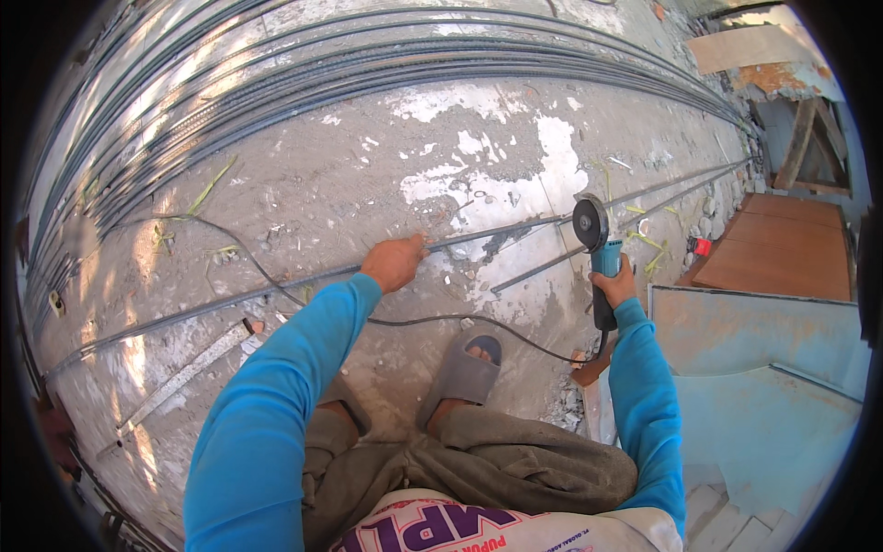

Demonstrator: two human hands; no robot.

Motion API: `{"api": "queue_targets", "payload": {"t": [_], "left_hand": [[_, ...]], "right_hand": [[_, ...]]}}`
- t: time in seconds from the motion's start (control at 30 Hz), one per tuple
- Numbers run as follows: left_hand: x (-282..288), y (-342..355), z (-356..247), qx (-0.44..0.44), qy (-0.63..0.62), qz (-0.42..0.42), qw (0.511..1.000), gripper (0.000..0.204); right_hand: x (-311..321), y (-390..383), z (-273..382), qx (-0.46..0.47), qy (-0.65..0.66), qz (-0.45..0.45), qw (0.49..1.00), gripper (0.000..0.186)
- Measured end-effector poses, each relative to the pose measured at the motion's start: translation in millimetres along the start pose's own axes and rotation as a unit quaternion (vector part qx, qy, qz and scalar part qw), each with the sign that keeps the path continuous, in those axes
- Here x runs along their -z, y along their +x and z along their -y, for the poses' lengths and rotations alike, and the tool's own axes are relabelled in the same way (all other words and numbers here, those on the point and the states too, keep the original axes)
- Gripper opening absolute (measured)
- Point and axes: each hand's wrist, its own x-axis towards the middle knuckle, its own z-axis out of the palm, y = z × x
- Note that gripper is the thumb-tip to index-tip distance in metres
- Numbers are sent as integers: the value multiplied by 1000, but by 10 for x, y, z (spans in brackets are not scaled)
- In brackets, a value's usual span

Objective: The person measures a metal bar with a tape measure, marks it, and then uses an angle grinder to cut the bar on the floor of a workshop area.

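Observation:
My right hand (614, 281) is wrapped round a teal and black angle grinder (604, 260), held upright with its dark disc (589, 224) at the top. The disc is beside or over a long steel rebar (497, 232) low over the floor; whether they touch I cannot tell. Further left, my left hand (395, 264) is closed on that same rebar, knuckles up. A shorter cut rebar (538, 271) lies just nearer than the disc. The grinder's black cord (441, 318) leaves the handle's lower end and loops left across the floor.
A bundle of long rebars (368, 69) stretches across the far floor. Brown boards (782, 244) and pale blue panels (763, 331) stand at the right. A flat strip (193, 373) lies at the left. My feet in grey sandals (464, 368) are near the cord.

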Motion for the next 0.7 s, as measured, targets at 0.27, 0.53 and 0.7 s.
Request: {"api": "queue_targets", "payload": {"t": [0.27,0.53,0.7], "left_hand": [[72,15,18,-20,-18,47,999,35],[-58,0,102,-3,-18,30,999,35],[-37,-37,220,-9,-56,-6,998,33]], "right_hand": [[-8,-59,-96,45,192,-93,976,80],[-332,-40,-225,7,221,-87,971,80],[-444,-251,-162,14,244,-103,964,88]]}}
